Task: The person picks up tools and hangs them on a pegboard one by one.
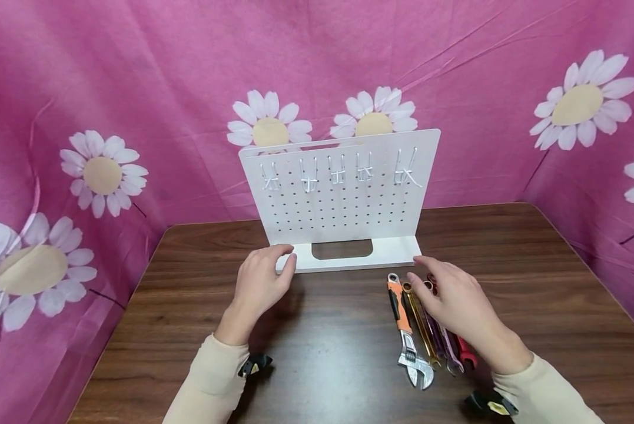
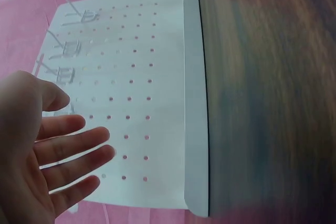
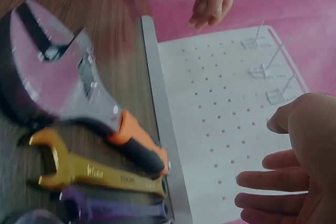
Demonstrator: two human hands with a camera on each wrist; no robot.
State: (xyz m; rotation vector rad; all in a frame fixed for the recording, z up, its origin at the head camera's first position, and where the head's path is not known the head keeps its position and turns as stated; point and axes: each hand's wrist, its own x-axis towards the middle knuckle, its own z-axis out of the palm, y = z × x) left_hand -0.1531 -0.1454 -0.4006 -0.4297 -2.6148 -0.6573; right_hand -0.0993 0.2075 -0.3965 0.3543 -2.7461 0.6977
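Observation:
A white pegboard [image 1: 343, 232] stands upright on its base, with several wire hooks [image 1: 338, 176] along its upper part. My left hand [image 1: 261, 280] is at the left end of the base, fingers relaxed and apart, holding nothing. My right hand [image 1: 457, 297] hovers over the wrenches by the base's right front corner, fingers extended, also holding nothing. Whether either hand touches the base, I cannot tell. Beneath the right hand lie an adjustable wrench [image 1: 404, 321] with an orange and black handle, a gold wrench [image 3: 105, 176], a purple wrench [image 3: 115, 208] and a red wrench [image 1: 466, 352], partly hidden.
The dark wooden table [image 1: 327, 347] carries the board near its back edge. A pink cloth [image 1: 189, 70] with white daisies hangs behind and at both sides. An oblong cutout [image 1: 342, 249] opens in the board's base.

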